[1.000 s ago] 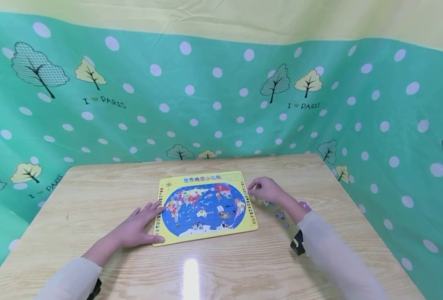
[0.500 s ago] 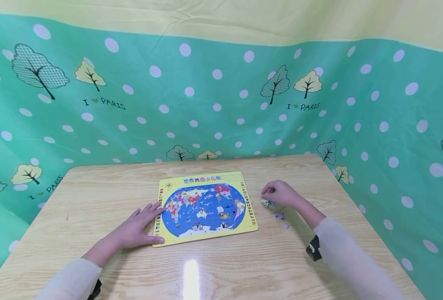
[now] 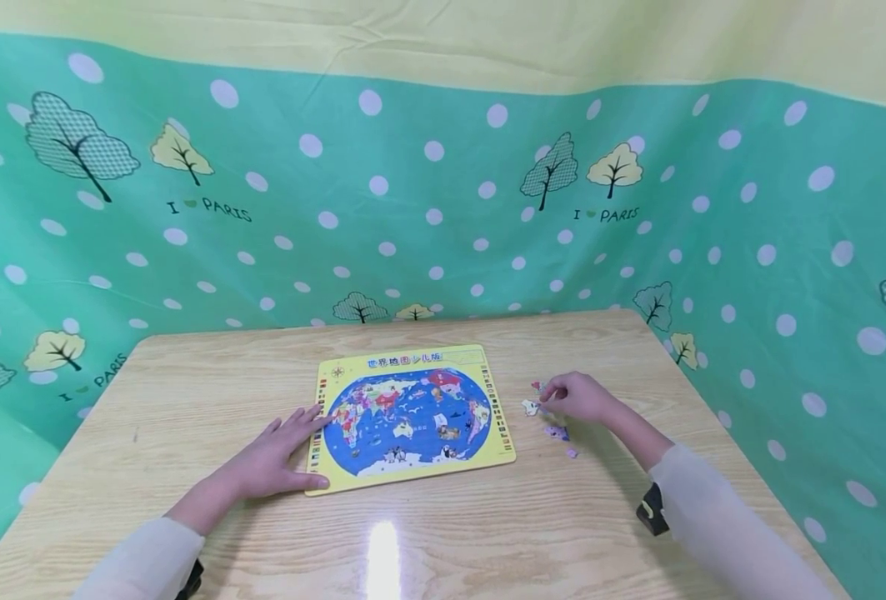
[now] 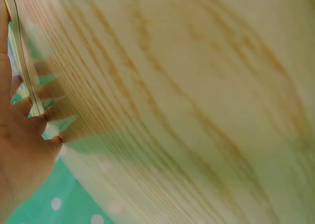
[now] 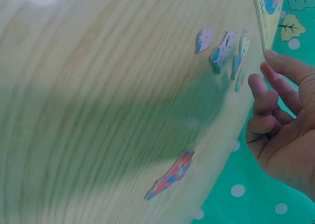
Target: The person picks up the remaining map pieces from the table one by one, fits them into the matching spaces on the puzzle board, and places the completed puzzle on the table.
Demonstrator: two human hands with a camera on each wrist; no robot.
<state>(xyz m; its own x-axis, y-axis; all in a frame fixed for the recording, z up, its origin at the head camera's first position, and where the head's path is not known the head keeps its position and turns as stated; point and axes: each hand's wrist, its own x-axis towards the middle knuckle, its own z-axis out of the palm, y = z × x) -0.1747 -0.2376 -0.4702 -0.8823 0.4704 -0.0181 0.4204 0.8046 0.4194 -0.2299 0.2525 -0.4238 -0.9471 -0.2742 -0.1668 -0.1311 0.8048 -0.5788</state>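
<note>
My left hand [image 3: 281, 454] rests with spread fingers on the left edge of a yellow-bordered world map puzzle board [image 3: 416, 480]. In the left wrist view, the left hand [image 4: 22, 140] lies along the board's edge [image 4: 24, 61]. To the right of the board, my right hand [image 3: 578, 397] is over small loose puzzle pieces. Its fingers are bent loosely and no piece shows between them in the right wrist view. Near its fingertips are a whitish piece [image 3: 530, 407], a reddish piece [image 3: 538, 387] and a purple piece [image 3: 558, 432].
A small pink piece [image 3: 572, 453] lies closest to the person. In the right wrist view a longer red and blue piece [image 5: 171, 176] lies apart from the others. Behind the wooden table [image 3: 210, 375] hangs a green dotted curtain [image 3: 443, 233].
The right hand has moved away from the board's right edge to the loose pieces, then slightly lower over them. The reddish piece has come into sight. The left hand has stayed still.
</note>
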